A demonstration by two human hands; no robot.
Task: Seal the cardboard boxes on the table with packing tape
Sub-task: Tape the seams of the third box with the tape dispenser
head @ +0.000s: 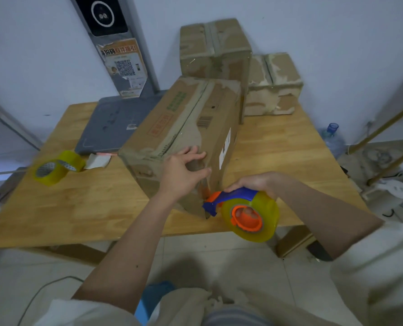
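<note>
A long cardboard box [186, 128] lies across the middle of the wooden table [278, 161], its near end facing me. My left hand [184, 171] rests on that near top corner, fingers on top and thumb against the end face. My right hand [256, 183] grips the blue handle of a tape dispenser [240, 208] loaded with a yellowish roll on an orange hub. Its blue nose touches the box's near lower edge. Two smaller worn boxes stand behind: one [214, 48] by the wall, another [273, 85] to its right.
A spare roll of yellow tape [57, 169] lies at the table's left. A grey laptop [118, 123] sits behind it with a small white scrap [97, 160] at its edge. A water bottle [333, 137] and clutter stand on the floor at the right.
</note>
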